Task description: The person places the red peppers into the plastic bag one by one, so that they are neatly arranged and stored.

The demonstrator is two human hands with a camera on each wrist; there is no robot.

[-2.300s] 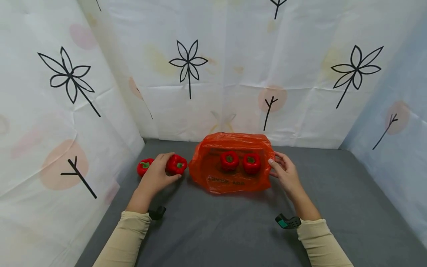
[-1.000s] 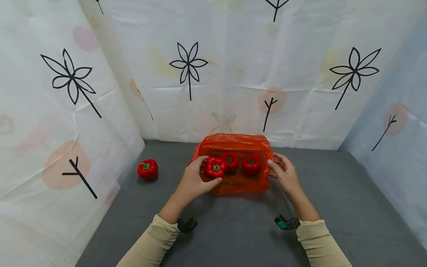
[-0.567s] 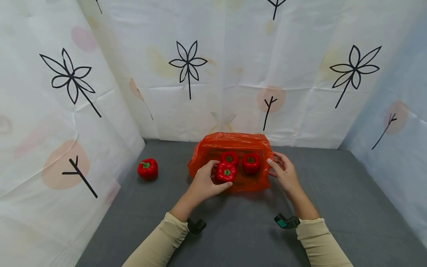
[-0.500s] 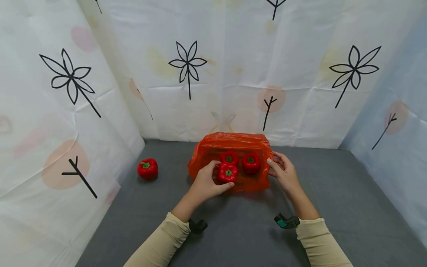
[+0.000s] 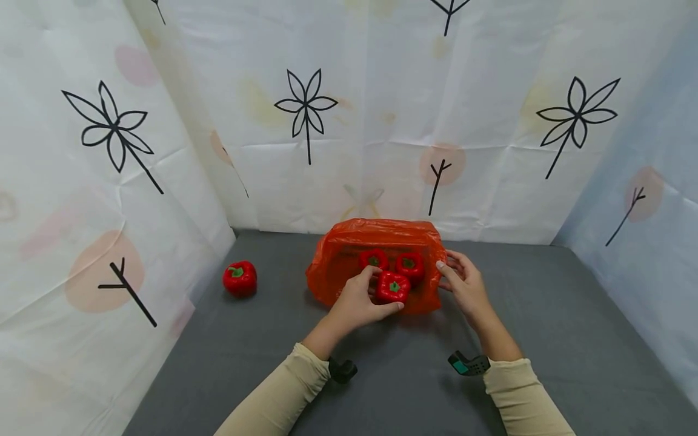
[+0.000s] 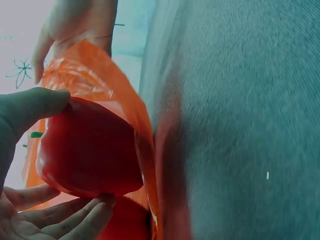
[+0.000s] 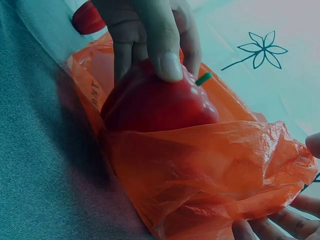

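The left hand (image 5: 357,306) grips a red bell pepper (image 5: 393,287) between thumb and fingers, over the front part of an orange plastic bag (image 5: 332,272). Two more red peppers, one at the back left (image 5: 373,258) and one at the back right (image 5: 409,265), sit in the bag behind it. At the bag's right edge the right hand (image 5: 466,284) pinches the plastic. In the left wrist view the gripped pepper (image 6: 90,150) lies inside the bag's mouth; the right wrist view shows its lower part behind the orange film (image 7: 200,175).
Another red pepper (image 5: 240,279) stands on the grey cloth-covered table (image 5: 403,393), left of the bag. White printed sheets (image 5: 371,121) rise behind the table and at both sides.
The left hand has carried a pepper from the left side into the bag area, and moved it further right over the last half second. The right hand stays at the bag's edge.
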